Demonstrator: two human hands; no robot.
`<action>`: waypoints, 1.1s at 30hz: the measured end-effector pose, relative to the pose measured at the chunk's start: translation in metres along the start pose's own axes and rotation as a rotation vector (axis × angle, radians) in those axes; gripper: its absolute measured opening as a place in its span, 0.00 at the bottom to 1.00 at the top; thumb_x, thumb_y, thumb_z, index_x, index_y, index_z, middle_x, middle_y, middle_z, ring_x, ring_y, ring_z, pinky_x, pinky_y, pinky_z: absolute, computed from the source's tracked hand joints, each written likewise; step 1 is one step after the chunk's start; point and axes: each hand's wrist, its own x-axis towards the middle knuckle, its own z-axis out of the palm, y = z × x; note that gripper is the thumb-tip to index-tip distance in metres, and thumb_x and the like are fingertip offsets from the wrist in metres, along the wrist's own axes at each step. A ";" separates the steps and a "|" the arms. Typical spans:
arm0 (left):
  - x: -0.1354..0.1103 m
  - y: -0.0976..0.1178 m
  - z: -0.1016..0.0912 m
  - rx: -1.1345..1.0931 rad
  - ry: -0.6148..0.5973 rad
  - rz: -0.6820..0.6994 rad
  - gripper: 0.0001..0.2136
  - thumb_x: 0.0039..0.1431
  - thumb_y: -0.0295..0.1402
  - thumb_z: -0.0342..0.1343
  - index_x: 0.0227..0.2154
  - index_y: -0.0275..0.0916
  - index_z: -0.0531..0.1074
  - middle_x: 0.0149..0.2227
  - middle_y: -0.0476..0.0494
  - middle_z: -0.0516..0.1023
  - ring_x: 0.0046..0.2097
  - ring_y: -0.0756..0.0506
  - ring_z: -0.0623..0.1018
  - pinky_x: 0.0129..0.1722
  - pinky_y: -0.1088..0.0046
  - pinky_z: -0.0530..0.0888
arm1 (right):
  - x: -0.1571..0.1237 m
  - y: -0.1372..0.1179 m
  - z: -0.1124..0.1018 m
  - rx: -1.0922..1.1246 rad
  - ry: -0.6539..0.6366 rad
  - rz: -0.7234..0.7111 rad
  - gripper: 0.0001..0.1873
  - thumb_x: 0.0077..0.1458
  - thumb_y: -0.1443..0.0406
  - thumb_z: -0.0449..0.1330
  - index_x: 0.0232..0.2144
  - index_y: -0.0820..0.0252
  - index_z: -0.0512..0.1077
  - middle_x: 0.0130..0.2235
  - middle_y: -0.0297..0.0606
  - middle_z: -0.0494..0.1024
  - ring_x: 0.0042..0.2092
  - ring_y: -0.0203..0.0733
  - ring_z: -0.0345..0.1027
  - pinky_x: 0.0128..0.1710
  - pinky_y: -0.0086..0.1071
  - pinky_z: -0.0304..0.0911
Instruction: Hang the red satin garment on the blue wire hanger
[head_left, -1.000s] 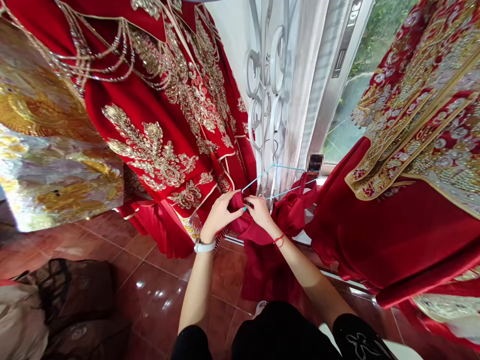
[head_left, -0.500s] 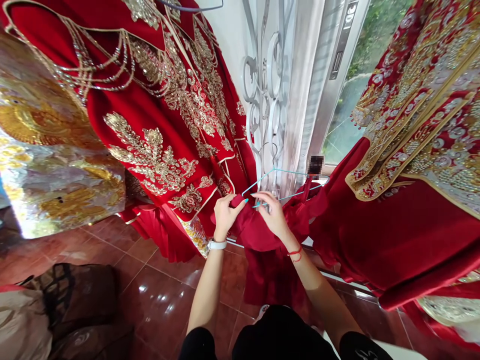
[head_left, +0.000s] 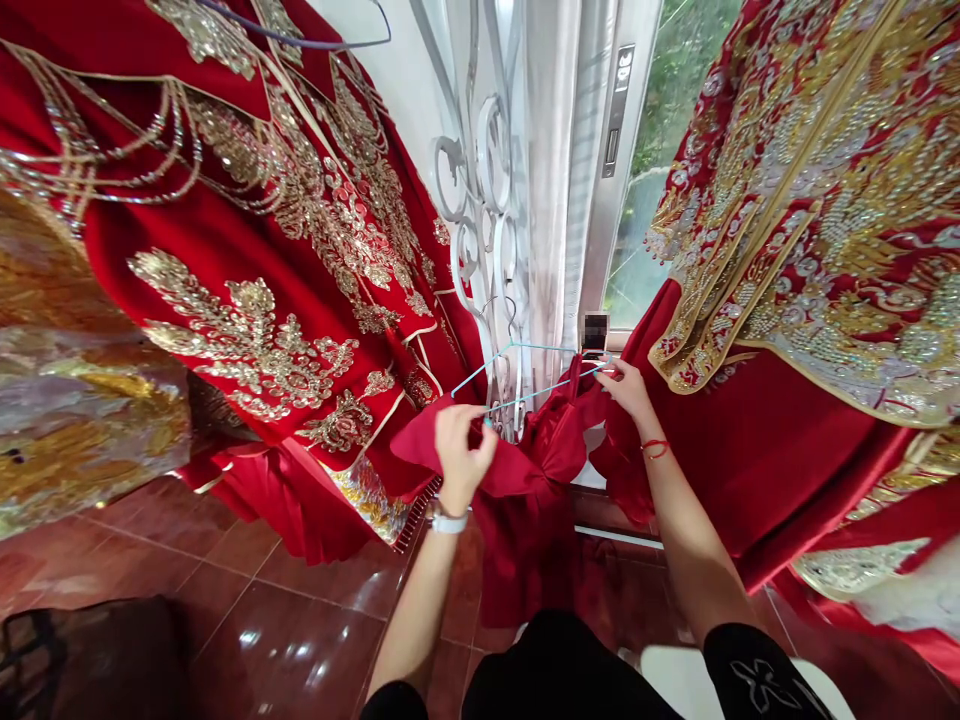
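A plain dark red garment [head_left: 525, 480] hangs from a light blue wire hanger [head_left: 525, 375] hooked on the white scrolled window grille [head_left: 480, 200]. My left hand [head_left: 461, 450] is closed in a pinch on the garment's left edge, just below the hanger's left end. My right hand [head_left: 626, 388] is closed on the cloth at the hanger's right end. A white watch sits on my left wrist and a red string on my right.
A red gown with gold beading [head_left: 262, 260] hangs at the left and another embroidered red gown [head_left: 810, 260] at the right. A gold brocade garment [head_left: 67, 400] is at the far left. Below is a glossy red tile floor [head_left: 285, 640], with a dark bag [head_left: 82, 660] at the lower left.
My hands have moved apart: the right went from the middle of the hanger to its right end, the left stayed on the cloth's left edge. The camera shifted slightly rightward.
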 end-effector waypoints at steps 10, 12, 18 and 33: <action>0.007 0.070 0.124 -0.265 -0.352 -0.178 0.22 0.65 0.33 0.56 0.62 0.40 0.68 0.56 0.34 0.77 0.59 0.36 0.72 0.61 0.52 0.67 | -0.038 -0.015 -0.009 0.141 -0.005 0.102 0.17 0.40 0.61 0.60 0.36 0.60 0.73 0.24 0.27 0.69 0.22 0.36 0.67 0.22 0.30 0.65; 0.010 0.078 0.137 -0.269 -0.317 -0.264 0.19 0.66 0.32 0.55 0.59 0.41 0.72 0.52 0.36 0.79 0.55 0.36 0.74 0.57 0.53 0.68 | -0.046 -0.016 -0.013 0.187 -0.002 0.109 0.17 0.41 0.60 0.60 0.35 0.59 0.73 0.24 0.27 0.69 0.21 0.37 0.67 0.22 0.31 0.65; 0.011 0.082 0.151 -0.346 -0.279 -0.355 0.10 0.66 0.30 0.55 0.45 0.39 0.80 0.46 0.38 0.81 0.49 0.38 0.74 0.54 0.57 0.68 | -0.050 -0.015 -0.033 0.150 -0.005 0.071 0.19 0.42 0.59 0.59 0.36 0.61 0.77 0.28 0.35 0.77 0.25 0.38 0.68 0.26 0.33 0.67; 0.020 0.072 0.145 -0.234 -0.306 -0.367 0.07 0.60 0.27 0.59 0.37 0.40 0.81 0.36 0.39 0.82 0.45 0.37 0.77 0.48 0.58 0.71 | -0.035 -0.116 0.006 -0.329 0.038 -0.325 0.10 0.50 0.71 0.58 0.31 0.61 0.81 0.32 0.39 0.75 0.31 0.39 0.68 0.35 0.33 0.65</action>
